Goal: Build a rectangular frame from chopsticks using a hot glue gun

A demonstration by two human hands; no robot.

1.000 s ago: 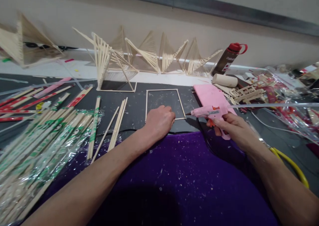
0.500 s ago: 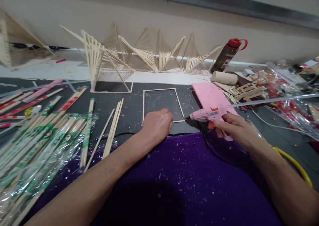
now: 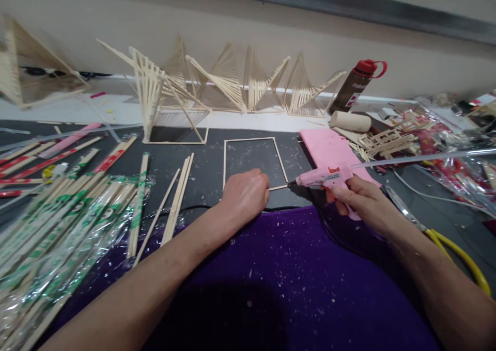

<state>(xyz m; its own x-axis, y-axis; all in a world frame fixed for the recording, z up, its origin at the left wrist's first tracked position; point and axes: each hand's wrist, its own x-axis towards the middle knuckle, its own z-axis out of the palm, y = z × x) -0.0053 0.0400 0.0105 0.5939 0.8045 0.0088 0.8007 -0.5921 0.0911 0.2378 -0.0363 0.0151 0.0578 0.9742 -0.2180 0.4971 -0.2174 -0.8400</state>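
A square frame of thin wooden sticks (image 3: 250,139) lies flat on the dark grey work surface. My left hand (image 3: 246,193) is closed in a fist-like grip over its near side; the fingertips are hidden, but the near stick runs under them. In my right hand (image 3: 360,196) is a pink hot glue gun (image 3: 327,177) with a long clear glue stick (image 3: 422,158) sticking out of its back. The gun's dark nozzle touches or nearly touches the frame's near right corner.
Several twisted stick models (image 3: 215,80) stand along the wall. Wrapped bundles of sticks (image 3: 70,217) and loose sticks (image 3: 178,198) lie at left. At right are a pink pad (image 3: 329,147), a bottle (image 3: 354,85), a wooden cylinder (image 3: 351,121) and yellow-handled scissors (image 3: 457,258). Purple cloth (image 3: 271,273) lies nearest me.
Both hands, the glue gun and the stick frame keep nearly the same places. The view has shifted slightly, and more of the scissors shows beside my right arm.
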